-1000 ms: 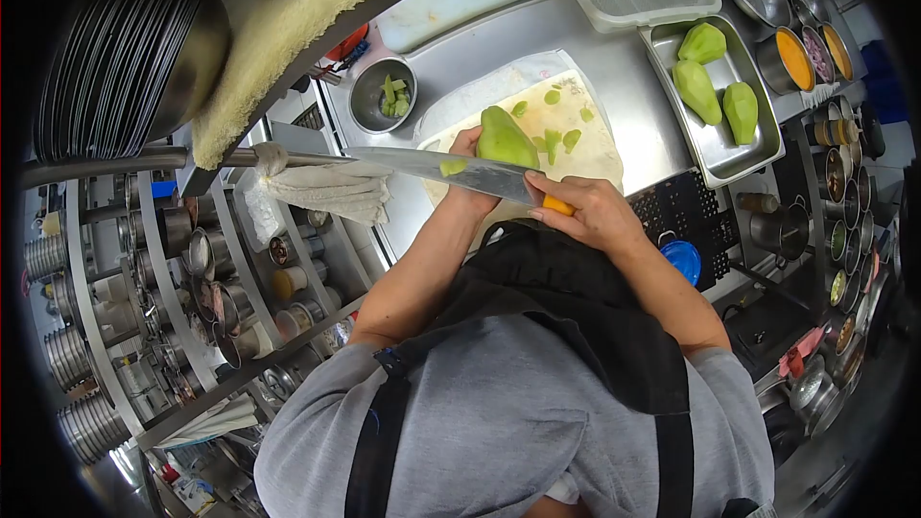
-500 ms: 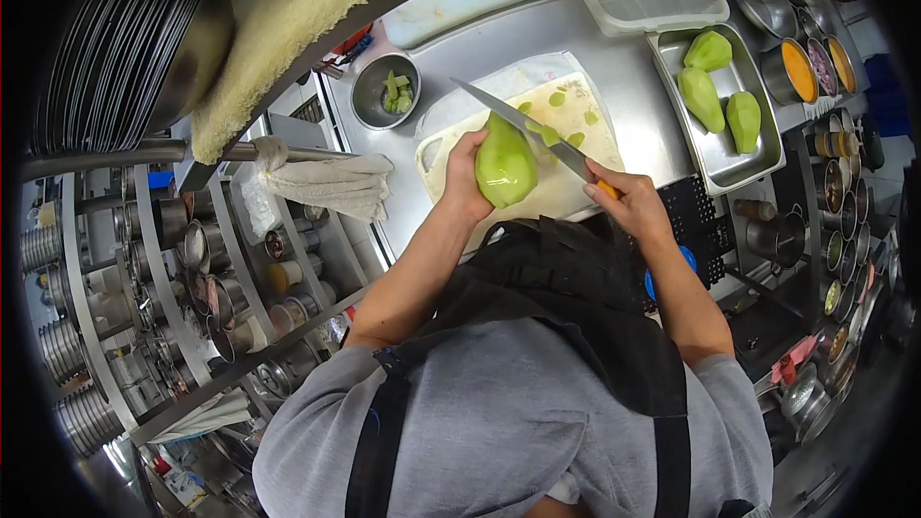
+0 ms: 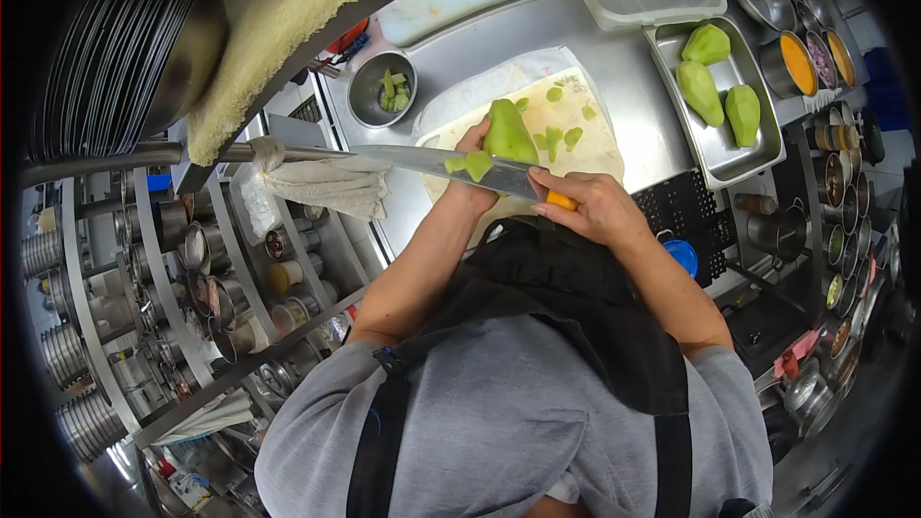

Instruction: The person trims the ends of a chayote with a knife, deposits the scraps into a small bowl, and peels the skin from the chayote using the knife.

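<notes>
My left hand (image 3: 472, 195) is wrapped round a pale green peeled chayote (image 3: 511, 137), held above the white cutting board (image 3: 580, 158). In my right hand (image 3: 602, 207) is a large kitchen knife (image 3: 408, 157), gripped by its yellow handle. Its blade points left and crosses in front of the chayote's lower end and my left hand, hiding part of both. Thin green slices (image 3: 478, 166) cling to the blade. More cut slices (image 3: 554, 137) lie scattered on the board. A steel bowl (image 3: 357, 94) with green pieces (image 3: 394, 91) stands beyond the board at left.
A steel tray (image 3: 713, 173) at right holds three peeled chayotes (image 3: 698, 91). Behind it sits a clear plastic basket (image 3: 662, 11) with green vegetables. A marbled board (image 3: 470, 2) lies at the back. Metal pots (image 3: 782, 67) line the right; a cloth (image 3: 331, 187) hangs from a rail at left.
The knife has swung down and left, from beyond the chayote to the near side of it. Slices on the blade shifted with it. My right hand moved left, and the chayote is turned slightly.
</notes>
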Tool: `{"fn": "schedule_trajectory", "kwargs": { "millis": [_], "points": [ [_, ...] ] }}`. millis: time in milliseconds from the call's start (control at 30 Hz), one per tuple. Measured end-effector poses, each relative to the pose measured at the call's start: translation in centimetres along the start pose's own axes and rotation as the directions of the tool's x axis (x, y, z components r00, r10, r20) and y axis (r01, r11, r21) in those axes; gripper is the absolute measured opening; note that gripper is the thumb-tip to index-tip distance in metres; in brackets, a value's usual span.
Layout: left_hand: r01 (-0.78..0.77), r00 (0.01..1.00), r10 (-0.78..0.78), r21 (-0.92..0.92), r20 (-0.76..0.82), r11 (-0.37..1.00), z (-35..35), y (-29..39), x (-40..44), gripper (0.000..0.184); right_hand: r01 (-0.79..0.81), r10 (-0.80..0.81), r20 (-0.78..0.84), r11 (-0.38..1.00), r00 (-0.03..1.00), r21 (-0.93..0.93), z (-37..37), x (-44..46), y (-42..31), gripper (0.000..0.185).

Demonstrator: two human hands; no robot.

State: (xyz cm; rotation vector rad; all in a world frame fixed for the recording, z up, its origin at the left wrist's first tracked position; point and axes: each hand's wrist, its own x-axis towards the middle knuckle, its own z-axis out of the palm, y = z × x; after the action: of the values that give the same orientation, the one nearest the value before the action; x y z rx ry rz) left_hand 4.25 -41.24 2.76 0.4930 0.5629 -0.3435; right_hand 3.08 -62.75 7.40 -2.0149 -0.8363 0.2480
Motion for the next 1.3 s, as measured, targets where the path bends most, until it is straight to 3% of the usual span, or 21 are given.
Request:
{"fn": "schedule_trajectory", "kwargs": {
  "millis": [133,233,267,367,467,533,633,800,900,1100,1200,1300],
  "points": [
    [0.038,0.998,-0.037,-0.014,0.049,0.999,0.0,0.0,-0.4,0.043,-0.043,0.043,-0.027,0.999,0.999,-0.020,-0.3,-0.6,1.7,0.042],
    [0.014,0.998,-0.011,0.037,-0.060,0.999,-0.5,0.0,-0.7,0.045,-0.096,0.095,-0.095,0.995,0.991,0.001,-0.1,-1.4,4.0,0.041],
    [0.024,0.996,-0.017,0.080,-0.087,0.997,-0.3,0.0,-1.4,0.045,-0.195,0.202,-0.104,0.978,0.974,0.074,-0.2,-1.5,4.1,0.041],
    [0.032,0.994,-0.019,0.121,-0.107,0.992,-0.3,-0.1,-1.6,0.045,-0.264,0.283,-0.101,0.949,0.954,0.171,-0.2,-1.8,3.8,0.041],
    [0.013,0.987,0.014,0.170,-0.157,0.985,0.3,-0.2,-1.3,0.045,-0.195,0.204,-0.064,0.972,0.977,0.128,0.1,-1.4,2.2,0.041],
    [0.030,0.999,-0.035,0.132,0.034,0.991,0.1,0.1,-1.1,0.046,-0.160,0.166,-0.046,0.981,0.985,0.113,0.3,-0.8,1.3,0.042],
    [0.001,0.995,-0.017,0.162,0.094,0.987,0.7,0.2,-1.5,0.048,-0.110,0.111,-0.005,0.988,0.994,0.105,0.0,-0.4,0.8,0.042],
    [0.025,1.000,-0.027,0.188,0.010,0.982,0.0,0.0,-1.5,0.043,-0.108,0.106,0.021,0.990,0.994,0.093,-0.3,-0.6,1.9,0.042],
    [0.011,0.999,-0.003,0.208,-0.040,0.978,-1.0,-0.2,-1.4,0.040,-0.085,0.089,-0.053,0.993,0.995,0.081,-0.1,-1.2,3.6,0.041],
    [0.049,0.995,-0.030,0.214,-0.091,0.976,-0.8,-0.3,-1.8,0.039,-0.172,0.173,0.002,0.982,0.985,0.076,-0.4,-1.6,3.9,0.039],
    [0.071,0.993,-0.051,0.195,-0.106,0.978,-1.4,-0.1,-2.0,0.041,-0.132,0.135,-0.081,0.991,0.988,0.040,-0.5,-2.1,5.0,0.039],
    [0.099,0.992,-0.083,0.170,-0.097,0.980,-2.4,0.2,-1.9,0.042,-0.246,0.249,-0.035,0.967,0.968,0.060,-0.9,-2.3,5.4,0.038]
  ]
}}
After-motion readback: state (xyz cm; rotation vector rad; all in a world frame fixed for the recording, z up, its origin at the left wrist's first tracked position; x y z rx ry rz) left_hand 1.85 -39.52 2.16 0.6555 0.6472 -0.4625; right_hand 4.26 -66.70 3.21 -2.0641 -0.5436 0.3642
